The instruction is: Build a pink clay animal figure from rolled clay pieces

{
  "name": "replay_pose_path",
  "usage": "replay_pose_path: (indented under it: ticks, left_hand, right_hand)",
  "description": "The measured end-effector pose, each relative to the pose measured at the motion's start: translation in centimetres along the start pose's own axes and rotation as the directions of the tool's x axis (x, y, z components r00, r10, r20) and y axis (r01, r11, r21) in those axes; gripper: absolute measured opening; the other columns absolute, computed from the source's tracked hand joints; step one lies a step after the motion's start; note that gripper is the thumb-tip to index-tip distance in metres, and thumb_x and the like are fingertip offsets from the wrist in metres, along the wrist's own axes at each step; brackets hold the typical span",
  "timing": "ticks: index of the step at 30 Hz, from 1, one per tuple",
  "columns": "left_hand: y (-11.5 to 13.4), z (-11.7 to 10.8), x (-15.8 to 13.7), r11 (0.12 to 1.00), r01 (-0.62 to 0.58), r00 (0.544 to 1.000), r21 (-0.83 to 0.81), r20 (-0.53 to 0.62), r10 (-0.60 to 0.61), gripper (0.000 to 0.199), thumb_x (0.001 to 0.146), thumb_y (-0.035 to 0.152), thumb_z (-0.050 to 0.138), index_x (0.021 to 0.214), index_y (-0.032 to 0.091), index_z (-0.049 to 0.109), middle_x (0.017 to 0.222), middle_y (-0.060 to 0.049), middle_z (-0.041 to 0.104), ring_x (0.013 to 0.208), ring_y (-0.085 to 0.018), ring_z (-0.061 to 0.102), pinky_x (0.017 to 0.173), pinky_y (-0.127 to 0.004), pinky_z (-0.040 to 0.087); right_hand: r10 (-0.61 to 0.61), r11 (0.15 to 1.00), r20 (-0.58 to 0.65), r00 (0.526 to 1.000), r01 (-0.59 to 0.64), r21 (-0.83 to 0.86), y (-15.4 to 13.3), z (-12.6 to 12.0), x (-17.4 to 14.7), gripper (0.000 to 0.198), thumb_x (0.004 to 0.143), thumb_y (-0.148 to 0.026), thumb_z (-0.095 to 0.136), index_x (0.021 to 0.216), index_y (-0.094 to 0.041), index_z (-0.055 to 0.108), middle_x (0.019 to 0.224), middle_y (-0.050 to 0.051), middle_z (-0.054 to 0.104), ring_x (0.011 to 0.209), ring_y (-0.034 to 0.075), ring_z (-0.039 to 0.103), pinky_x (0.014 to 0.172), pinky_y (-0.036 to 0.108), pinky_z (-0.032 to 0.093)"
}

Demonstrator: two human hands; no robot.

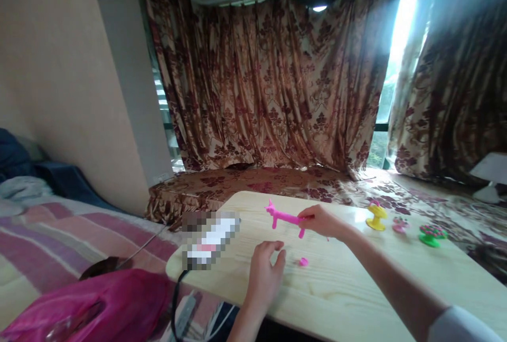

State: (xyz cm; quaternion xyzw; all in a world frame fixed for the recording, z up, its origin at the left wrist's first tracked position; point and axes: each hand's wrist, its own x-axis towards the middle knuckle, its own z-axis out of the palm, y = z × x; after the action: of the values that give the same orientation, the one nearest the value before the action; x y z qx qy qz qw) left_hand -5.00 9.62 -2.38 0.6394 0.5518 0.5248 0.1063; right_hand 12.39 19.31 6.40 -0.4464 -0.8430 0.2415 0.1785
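A bright pink clay-like animal figure (pixel 285 218), long-bodied with a small eared head and short legs, hangs over the light wooden table (pixel 336 289). My right hand (pixel 321 220) pinches it at the rear end, its head facing left. Lower and to the left, my left hand (pixel 266 268) is just above the tabletop, thumb and curved fingers apart with nothing visible between them. A small pink lump (pixel 303 262) lies on the table just right of my left hand.
On the table's right side stand a yellow model (pixel 376 218), a small pink one (pixel 400 224) and a green one with pink dots (pixel 432 235). A blurred-out device (pixel 214 239) with a black cable lies at left. A magenta bag (pixel 99 305) rests on the striped bed.
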Motion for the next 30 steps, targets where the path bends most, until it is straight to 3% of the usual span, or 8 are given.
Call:
replay_pose_path:
  ticks: [4, 16, 20, 25, 30]
  left_hand:
    - [0.0, -0.1, -0.8, 1.0, -0.022, 1.0, 0.007, -0.002, 0.022, 0.017, 0.079, 0.019, 0.053, 0.089, 0.018, 0.067, 0.089, -0.007, 0.067, 0.091, -0.023, 0.059, 0.084, -0.04, 0.045]
    - [-0.3, -0.1, -1.7, 0.999, -0.034, 0.999, -0.021, 0.0, 0.034, 0.018, 0.082, 0.026, 0.052, 0.086, 0.018, 0.067, 0.088, -0.007, 0.068, 0.089, -0.021, 0.061, 0.083, -0.036, 0.047]
    - [-0.3, 0.0, -1.8, 0.999, -0.038, 0.999, -0.016, -0.007, 0.038, 0.016, 0.08, 0.023, 0.054, 0.085, 0.018, 0.068, 0.086, -0.006, 0.069, 0.086, -0.021, 0.062, 0.081, -0.036, 0.048]
    - [-0.5, 0.0, -1.9, 1.0, -0.026, 0.999, -0.005, -0.02, 0.026, 0.016, 0.08, 0.023, 0.053, 0.086, 0.019, 0.068, 0.087, -0.006, 0.069, 0.087, -0.021, 0.062, 0.082, -0.036, 0.048]
    - [-0.3, 0.1, -2.0, 1.0, -0.03, 0.999, 0.007, -0.018, 0.03, 0.017, 0.08, 0.023, 0.053, 0.086, 0.019, 0.068, 0.088, -0.006, 0.069, 0.087, -0.021, 0.062, 0.082, -0.036, 0.048]
  right_hand:
    - [0.06, 0.998, 0.02, 0.998, -0.06, -0.031, 0.3, 2.3, 0.2, 0.027, 0.086, -0.031, 0.057, 0.109, -0.016, 0.059, 0.113, 0.005, 0.059, 0.09, 0.019, 0.06, 0.072, 0.034, 0.052]
    - [0.127, 0.991, -0.035, 0.991, -0.128, -0.046, 0.4, 6.2, 1.1, 0.028, 0.088, -0.031, 0.055, 0.112, -0.017, 0.057, 0.117, 0.006, 0.057, 0.095, 0.02, 0.059, 0.077, 0.037, 0.051]
    - [0.09, 0.994, -0.087, 0.992, -0.095, -0.046, 0.3, 5.8, 1.1, 0.028, 0.088, -0.031, 0.054, 0.113, -0.018, 0.056, 0.116, 0.007, 0.057, 0.095, 0.02, 0.059, 0.079, 0.038, 0.05]
    - [0.044, 0.999, -0.185, 0.982, -0.041, 0.019, 2.1, 3.3, -0.6, 0.028, 0.088, -0.031, 0.054, 0.112, -0.017, 0.055, 0.114, 0.006, 0.058, 0.095, 0.02, 0.059, 0.079, 0.039, 0.05]
    - [0.08, 0.993, -0.357, 0.931, -0.045, 0.105, 4.7, 2.9, -3.5, 0.027, 0.089, -0.032, 0.053, 0.111, -0.017, 0.057, 0.113, 0.006, 0.058, 0.094, 0.019, 0.059, 0.079, 0.039, 0.05]
